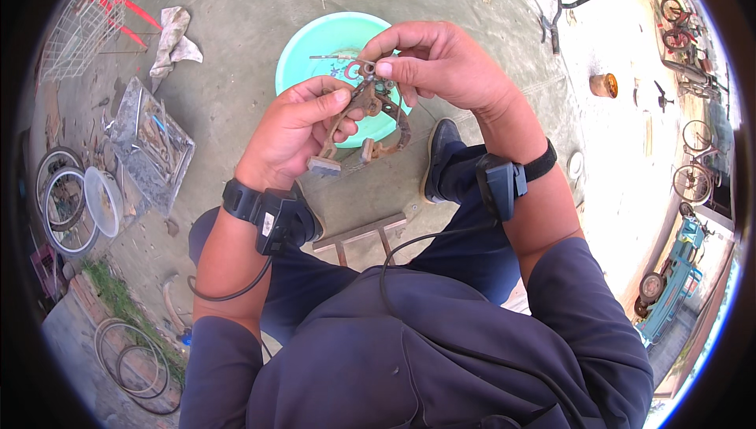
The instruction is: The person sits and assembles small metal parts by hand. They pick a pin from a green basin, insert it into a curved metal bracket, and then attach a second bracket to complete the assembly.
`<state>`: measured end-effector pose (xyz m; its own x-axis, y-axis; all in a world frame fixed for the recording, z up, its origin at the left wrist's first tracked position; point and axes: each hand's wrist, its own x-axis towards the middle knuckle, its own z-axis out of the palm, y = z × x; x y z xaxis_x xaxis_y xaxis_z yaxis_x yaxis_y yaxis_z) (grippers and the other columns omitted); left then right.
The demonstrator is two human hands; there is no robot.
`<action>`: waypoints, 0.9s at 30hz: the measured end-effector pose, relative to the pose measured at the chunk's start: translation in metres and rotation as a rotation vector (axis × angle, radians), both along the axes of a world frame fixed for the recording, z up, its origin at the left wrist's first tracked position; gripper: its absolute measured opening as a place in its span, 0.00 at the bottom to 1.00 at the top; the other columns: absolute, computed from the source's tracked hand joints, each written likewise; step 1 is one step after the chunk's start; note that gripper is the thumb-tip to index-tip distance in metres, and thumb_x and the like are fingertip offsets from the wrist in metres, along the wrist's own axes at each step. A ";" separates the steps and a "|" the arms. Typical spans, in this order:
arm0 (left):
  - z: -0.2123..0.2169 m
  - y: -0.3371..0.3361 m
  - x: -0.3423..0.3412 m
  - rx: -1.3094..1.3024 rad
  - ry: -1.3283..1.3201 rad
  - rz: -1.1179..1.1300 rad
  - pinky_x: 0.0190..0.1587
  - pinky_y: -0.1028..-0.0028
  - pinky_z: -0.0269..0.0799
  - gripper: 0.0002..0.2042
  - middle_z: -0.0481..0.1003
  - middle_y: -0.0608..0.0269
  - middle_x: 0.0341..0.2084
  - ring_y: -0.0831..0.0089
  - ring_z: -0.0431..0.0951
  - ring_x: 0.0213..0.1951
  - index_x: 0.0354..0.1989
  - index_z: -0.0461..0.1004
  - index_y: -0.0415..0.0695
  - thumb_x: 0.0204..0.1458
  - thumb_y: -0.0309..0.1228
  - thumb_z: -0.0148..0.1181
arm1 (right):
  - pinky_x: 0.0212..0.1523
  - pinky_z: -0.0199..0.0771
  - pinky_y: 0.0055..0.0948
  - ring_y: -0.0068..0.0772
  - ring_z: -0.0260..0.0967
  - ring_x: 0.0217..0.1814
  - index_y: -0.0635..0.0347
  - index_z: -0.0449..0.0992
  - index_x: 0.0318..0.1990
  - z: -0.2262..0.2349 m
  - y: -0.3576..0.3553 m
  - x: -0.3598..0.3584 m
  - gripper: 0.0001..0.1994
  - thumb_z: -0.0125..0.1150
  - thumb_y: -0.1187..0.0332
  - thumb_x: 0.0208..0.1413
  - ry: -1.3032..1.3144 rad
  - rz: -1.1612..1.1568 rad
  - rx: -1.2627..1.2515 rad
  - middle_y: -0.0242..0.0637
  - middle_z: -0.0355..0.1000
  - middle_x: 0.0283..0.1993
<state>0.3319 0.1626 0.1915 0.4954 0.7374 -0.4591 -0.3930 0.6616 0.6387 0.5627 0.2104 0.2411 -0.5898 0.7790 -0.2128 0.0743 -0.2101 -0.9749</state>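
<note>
Rusty, curved metal brake caliper [366, 102] with grey end blocks [324, 166], held up over the near side of the round mint-green plastic basin [302, 44]; your left hand [293, 123] pinches one arm, your right hand [450, 66] its upper end; slackening either pinch might drop it

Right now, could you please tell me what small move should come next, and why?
Perhaps gently work the top of the brake with the right hand, since it is right there, while the left hand grips lower down and could steady it.
</note>
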 end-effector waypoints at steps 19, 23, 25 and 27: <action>0.002 0.001 -0.005 0.012 -0.093 0.026 0.34 0.77 0.73 0.08 0.80 0.59 0.32 0.75 0.79 0.31 0.42 0.75 0.43 0.58 0.32 0.61 | 0.23 0.62 0.14 0.13 0.67 0.23 0.59 0.81 0.47 -0.008 -0.002 -0.002 0.11 0.64 0.69 0.58 0.166 -0.048 -0.099 0.26 0.76 0.29; 0.001 0.000 -0.005 0.023 -0.127 0.019 0.35 0.77 0.74 0.08 0.80 0.59 0.32 0.74 0.79 0.31 0.42 0.75 0.43 0.59 0.32 0.60 | 0.25 0.64 0.15 0.14 0.67 0.24 0.59 0.81 0.46 -0.008 -0.004 -0.002 0.10 0.64 0.70 0.57 0.175 -0.070 -0.086 0.27 0.76 0.30; 0.002 0.000 -0.004 0.028 -0.118 0.015 0.35 0.77 0.74 0.08 0.80 0.59 0.32 0.73 0.79 0.32 0.42 0.75 0.42 0.59 0.32 0.60 | 0.26 0.66 0.16 0.14 0.67 0.24 0.60 0.81 0.45 -0.009 -0.004 -0.003 0.10 0.64 0.71 0.57 0.181 -0.086 -0.072 0.28 0.77 0.30; 0.003 -0.001 -0.003 0.034 -0.122 0.028 0.35 0.77 0.74 0.08 0.80 0.59 0.32 0.73 0.79 0.31 0.42 0.75 0.42 0.59 0.32 0.60 | 0.27 0.67 0.16 0.15 0.67 0.25 0.60 0.81 0.45 -0.009 -0.004 -0.004 0.10 0.64 0.71 0.57 0.202 -0.091 -0.061 0.29 0.77 0.31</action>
<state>0.3287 0.1616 0.1943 0.5252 0.7659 -0.3708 -0.4874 0.6280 0.6067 0.5589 0.2066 0.2319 -0.5527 0.8204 -0.1461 -0.1430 -0.2661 -0.9533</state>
